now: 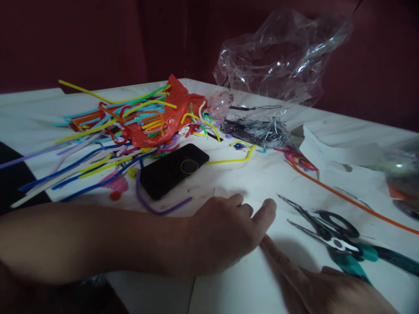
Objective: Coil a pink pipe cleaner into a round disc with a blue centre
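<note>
Right of the black rectangular smartphone (163,176), green-handled metal pliers (369,252) lie near the right hand (337,291), likely stiff, fairly weighty, best held by the handles. That hand's forefinger extends; the left hand (224,231) curls, any pinch indiscernible.

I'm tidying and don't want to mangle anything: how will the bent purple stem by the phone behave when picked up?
The purple stem looks thin, so it is probably light. Its curve suggests it bends easily yet may keep its shape. That bend should also keep it from rolling far.
</note>
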Motion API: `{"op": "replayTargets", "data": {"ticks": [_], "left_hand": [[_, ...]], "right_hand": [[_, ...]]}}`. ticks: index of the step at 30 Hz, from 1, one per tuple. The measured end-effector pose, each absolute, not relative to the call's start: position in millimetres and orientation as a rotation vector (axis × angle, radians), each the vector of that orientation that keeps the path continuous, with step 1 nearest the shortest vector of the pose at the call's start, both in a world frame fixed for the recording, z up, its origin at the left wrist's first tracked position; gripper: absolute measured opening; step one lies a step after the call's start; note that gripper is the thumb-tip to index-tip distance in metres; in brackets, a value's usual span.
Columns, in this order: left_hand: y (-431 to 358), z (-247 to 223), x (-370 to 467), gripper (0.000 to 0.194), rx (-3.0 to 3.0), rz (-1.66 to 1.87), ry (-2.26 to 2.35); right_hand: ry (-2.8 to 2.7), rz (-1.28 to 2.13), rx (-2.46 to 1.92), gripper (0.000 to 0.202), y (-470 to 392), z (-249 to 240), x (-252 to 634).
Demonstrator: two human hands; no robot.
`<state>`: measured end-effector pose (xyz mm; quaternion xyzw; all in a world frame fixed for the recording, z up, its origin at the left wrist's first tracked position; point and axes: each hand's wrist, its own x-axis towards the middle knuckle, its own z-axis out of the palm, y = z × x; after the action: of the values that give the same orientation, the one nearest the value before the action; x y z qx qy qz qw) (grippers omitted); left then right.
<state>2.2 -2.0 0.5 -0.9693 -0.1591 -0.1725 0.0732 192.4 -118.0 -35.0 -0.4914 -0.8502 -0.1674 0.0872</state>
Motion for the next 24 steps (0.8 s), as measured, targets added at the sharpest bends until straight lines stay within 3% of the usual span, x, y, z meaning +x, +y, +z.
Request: {"op": "replayTargets", "data": {"ticks": [3, 17, 24], "left_hand": [[-2.2, -0.8, 2.3, 0.047, -2.908, -0.539, -0.466], [0.4, 5.1, -3.3, 0.05, -2.987, -0.461, -0.417], [10.0, 6.2, -9.2, 0.049, -3.122, -0.404, -0.417]], "right_hand": [[-2.642, -0.561, -1.375, 0.073, -113.1, -24.2, 193.0], [-2.592, -0.104, -1.422, 0.064, -110.7, -20.4, 194.2], [-2.547, -0.158, -1.47, 0.041, -110.2, -14.7, 190.4]]}}
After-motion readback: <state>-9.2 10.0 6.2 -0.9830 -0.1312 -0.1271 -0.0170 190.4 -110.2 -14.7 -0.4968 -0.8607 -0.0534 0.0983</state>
